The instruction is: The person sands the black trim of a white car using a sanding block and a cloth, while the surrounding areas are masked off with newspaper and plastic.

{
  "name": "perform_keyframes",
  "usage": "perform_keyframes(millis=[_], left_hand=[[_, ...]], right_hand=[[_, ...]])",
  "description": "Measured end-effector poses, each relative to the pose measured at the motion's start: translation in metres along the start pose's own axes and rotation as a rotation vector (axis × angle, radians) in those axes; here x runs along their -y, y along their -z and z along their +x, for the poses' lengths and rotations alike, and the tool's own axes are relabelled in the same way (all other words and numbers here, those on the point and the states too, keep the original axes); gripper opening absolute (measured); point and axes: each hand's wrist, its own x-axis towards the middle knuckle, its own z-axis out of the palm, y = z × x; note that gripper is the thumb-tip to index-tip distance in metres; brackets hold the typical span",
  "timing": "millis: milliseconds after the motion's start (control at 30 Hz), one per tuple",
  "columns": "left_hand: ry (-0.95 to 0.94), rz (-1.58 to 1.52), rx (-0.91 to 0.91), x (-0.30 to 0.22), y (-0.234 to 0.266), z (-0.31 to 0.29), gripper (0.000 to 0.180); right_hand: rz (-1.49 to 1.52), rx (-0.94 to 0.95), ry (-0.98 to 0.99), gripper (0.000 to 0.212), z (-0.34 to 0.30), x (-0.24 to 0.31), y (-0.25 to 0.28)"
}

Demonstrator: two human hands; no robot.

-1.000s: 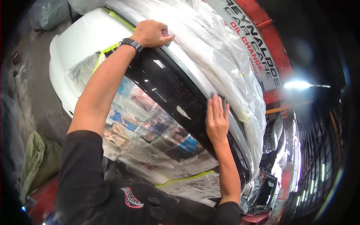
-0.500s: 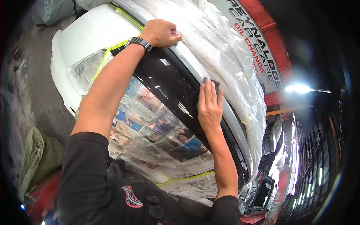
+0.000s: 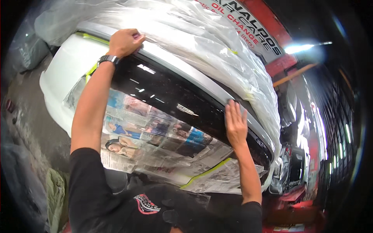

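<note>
My left hand (image 3: 125, 42), with a dark watch (image 3: 108, 59) on its wrist, is curled into a fist against the upper left of the glossy black car panel (image 3: 163, 83). What its fingers hold, if anything, is hidden. Farther right, my right hand (image 3: 236, 125) lies flat with its fingers together, pressing a dark pad along the seam between the black panel and the silver strip (image 3: 194, 73). The hand covers most of this pad. Below the black panel, taped newspaper (image 3: 155, 132) covers the car body.
Clear plastic sheeting (image 3: 217, 46) drapes the car beyond the silver strip. Yellow-green tape (image 3: 206, 172) edges the newspaper. A white body panel (image 3: 66, 73) stands at left, above grey floor (image 3: 27, 105). Green cloth (image 3: 55, 194) lies lower left; another vehicle (image 3: 291, 167) is at right.
My right hand has slid along the silver strip toward its right end. My left fist stays at the panel's upper left edge. The whole view has shifted and turned.
</note>
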Motion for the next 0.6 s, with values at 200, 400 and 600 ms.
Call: perform_keyframes(millis=[200,400,600], left_hand=[[0.017,0.057,0.059,-0.012,-0.005,0.006,0.040],[-0.063,0.003,0.019,-0.011,-0.008,0.010,0.041],[-0.002,0.036,0.046,0.008,-0.004,0.006,0.043]], right_hand=[[0.107,-0.214,0.156,0.044,0.102,0.056,0.010],[0.357,-0.426,-0.029,0.048,0.222,0.167,-0.024],[0.137,-0.183,-0.144,0.050,-0.003,0.016,-0.010]])
